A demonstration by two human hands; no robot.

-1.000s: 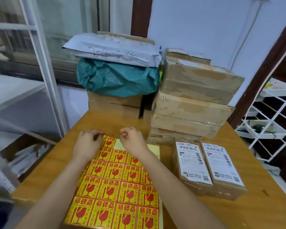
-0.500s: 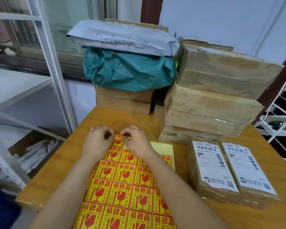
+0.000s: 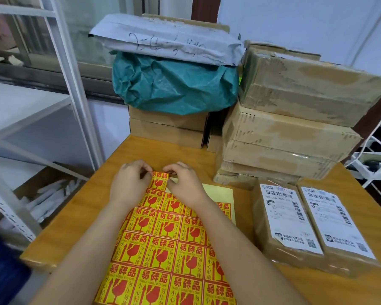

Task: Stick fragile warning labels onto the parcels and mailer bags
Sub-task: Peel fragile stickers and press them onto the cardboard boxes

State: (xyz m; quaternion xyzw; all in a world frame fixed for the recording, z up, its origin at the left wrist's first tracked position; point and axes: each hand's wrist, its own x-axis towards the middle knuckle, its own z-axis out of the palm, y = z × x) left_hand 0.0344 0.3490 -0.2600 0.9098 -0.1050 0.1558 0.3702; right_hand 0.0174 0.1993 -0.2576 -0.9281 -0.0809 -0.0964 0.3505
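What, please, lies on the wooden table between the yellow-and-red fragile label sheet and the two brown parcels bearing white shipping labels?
In the head view, only bare wooden table separates the label sheet from the two parcels.

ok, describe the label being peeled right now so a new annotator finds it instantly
Start at the wooden table and find the yellow-and-red sticker sheet lying in front of the person. Go to its far edge, where the left hand and right hand meet. The fragile label sits pinched between their fingertips, the only one at the top edge with bare backing beside it.
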